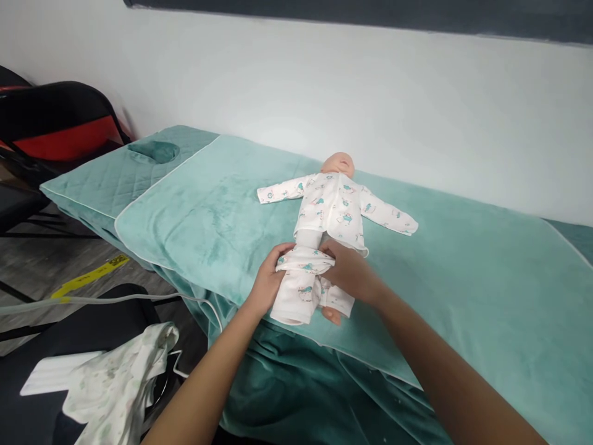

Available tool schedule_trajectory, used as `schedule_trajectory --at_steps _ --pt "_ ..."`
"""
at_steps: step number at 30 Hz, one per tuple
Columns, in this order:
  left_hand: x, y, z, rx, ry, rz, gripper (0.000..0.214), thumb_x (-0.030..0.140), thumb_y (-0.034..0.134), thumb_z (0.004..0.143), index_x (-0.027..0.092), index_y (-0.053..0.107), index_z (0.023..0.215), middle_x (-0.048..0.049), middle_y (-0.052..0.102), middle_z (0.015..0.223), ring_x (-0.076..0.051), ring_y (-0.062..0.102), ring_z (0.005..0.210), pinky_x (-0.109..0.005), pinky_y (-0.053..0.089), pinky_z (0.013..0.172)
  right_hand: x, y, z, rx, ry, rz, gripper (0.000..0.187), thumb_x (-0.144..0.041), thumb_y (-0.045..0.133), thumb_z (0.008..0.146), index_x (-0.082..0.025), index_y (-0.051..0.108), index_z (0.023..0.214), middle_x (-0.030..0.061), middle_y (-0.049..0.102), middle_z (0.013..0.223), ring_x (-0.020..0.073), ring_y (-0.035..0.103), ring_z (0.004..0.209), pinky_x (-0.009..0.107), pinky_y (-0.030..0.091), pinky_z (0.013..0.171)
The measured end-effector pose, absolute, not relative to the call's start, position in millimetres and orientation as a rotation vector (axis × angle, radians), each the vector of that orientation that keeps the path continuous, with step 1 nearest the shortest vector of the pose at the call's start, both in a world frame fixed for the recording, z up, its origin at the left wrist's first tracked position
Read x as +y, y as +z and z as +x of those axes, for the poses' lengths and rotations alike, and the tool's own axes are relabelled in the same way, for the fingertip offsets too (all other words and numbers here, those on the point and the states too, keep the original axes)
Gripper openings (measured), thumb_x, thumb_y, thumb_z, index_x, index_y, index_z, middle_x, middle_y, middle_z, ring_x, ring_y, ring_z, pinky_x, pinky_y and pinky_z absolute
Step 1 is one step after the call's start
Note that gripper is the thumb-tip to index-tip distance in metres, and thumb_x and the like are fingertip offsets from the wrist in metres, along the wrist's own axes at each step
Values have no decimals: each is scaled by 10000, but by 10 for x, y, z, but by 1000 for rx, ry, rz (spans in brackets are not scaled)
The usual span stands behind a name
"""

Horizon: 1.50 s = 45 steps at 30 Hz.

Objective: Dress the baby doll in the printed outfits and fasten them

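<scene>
A baby doll (pixel 338 163) lies on its back on a teal towel (pixel 194 210), head toward the wall, arms spread. It wears a white patterned top (pixel 334 208). White patterned trousers (pixel 301 290) are bunched around its legs. My left hand (pixel 267 281) grips the trousers' waistband on the left side. My right hand (pixel 349 272) grips it on the right, at the doll's hip. One doll foot (pixel 332 316) pokes out below my right hand.
The towel covers a teal quilted massage bed (pixel 99 179) along a white wall. A black and red chair (pixel 55 127) stands at the far left. A black stool (pixel 92 321) near me holds crumpled patterned cloth (pixel 120 383) and a white pack (pixel 50 374).
</scene>
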<state>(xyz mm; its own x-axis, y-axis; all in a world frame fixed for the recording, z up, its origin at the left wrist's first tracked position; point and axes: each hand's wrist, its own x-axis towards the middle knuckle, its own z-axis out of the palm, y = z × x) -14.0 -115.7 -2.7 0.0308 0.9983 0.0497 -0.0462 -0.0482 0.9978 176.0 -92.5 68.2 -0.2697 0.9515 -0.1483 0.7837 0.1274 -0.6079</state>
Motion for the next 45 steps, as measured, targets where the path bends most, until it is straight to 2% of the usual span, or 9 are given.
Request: schedule_trajectory --at_steps 10,17,23,27,31,35,37,41,45 --pt "-944 11 -152 1183 1251 1267 401 104 471 705 192 656 1050 -15 699 1040 -183 618 982 -311 465 942 -895 657 1630 -2167 597 -1823 136 -202 528 830 -214 582 955 58 712 936 224 631 875 280 354 658" --pt "-748 51 -60 1246 1370 1276 447 53 441 664 188 620 1051 -17 671 1013 -178 607 981 -298 475 917 -840 722 1628 -1942 855 -1922 87 -199 495 840 -231 538 908 -12 630 675 152 597 526 254 369 518" --pt "-667 30 18 1248 1430 1242 414 76 459 665 191 623 1027 -25 670 1048 -188 602 1005 -324 467 947 -821 702 1629 -1824 932 -1919 77 -258 529 841 -238 548 913 -18 649 689 148 598 486 255 396 502" --pt "-680 39 -83 1174 1342 1169 416 114 551 662 197 645 1059 -36 687 1098 -210 611 1052 -360 460 983 -855 707 1691 -1964 863 -1819 113 -250 540 837 -227 588 937 -1 681 752 146 607 560 266 401 566" --pt "-674 126 -241 829 1317 927 485 126 608 612 172 656 1093 -94 690 1210 -268 606 1176 -406 450 1019 -908 765 1844 -2009 853 -1598 269 -336 662 804 -245 620 1053 22 716 981 192 648 828 291 453 701" --pt "-579 255 -226 847 1375 806 350 236 637 722 159 641 1063 -124 701 1168 -270 633 1132 -432 457 1001 -883 789 1976 -1854 753 -1443 212 -401 566 900 -238 622 1022 27 692 970 179 627 835 300 474 725" --pt "-498 302 -147 1016 1367 960 321 201 644 720 169 650 1040 -101 696 1145 -249 628 1101 -418 456 994 -827 765 2012 -1869 535 -1466 165 -345 508 931 -226 607 989 44 672 1003 191 614 890 319 470 765" --pt "-331 354 40 1336 1246 1514 348 88 645 664 192 676 995 -73 666 1084 -248 576 1050 -423 431 993 -692 682 2014 -2109 115 -1684 189 -348 602 886 -216 587 1020 110 608 1152 275 538 1053 346 435 735" --pt "-263 381 153 1497 1192 1903 196 166 698 724 213 665 912 -84 643 976 -289 510 1033 -443 397 971 -601 650 1924 -2237 -52 -1758 126 -336 556 922 -217 589 946 129 599 1100 276 518 1021 316 390 654"
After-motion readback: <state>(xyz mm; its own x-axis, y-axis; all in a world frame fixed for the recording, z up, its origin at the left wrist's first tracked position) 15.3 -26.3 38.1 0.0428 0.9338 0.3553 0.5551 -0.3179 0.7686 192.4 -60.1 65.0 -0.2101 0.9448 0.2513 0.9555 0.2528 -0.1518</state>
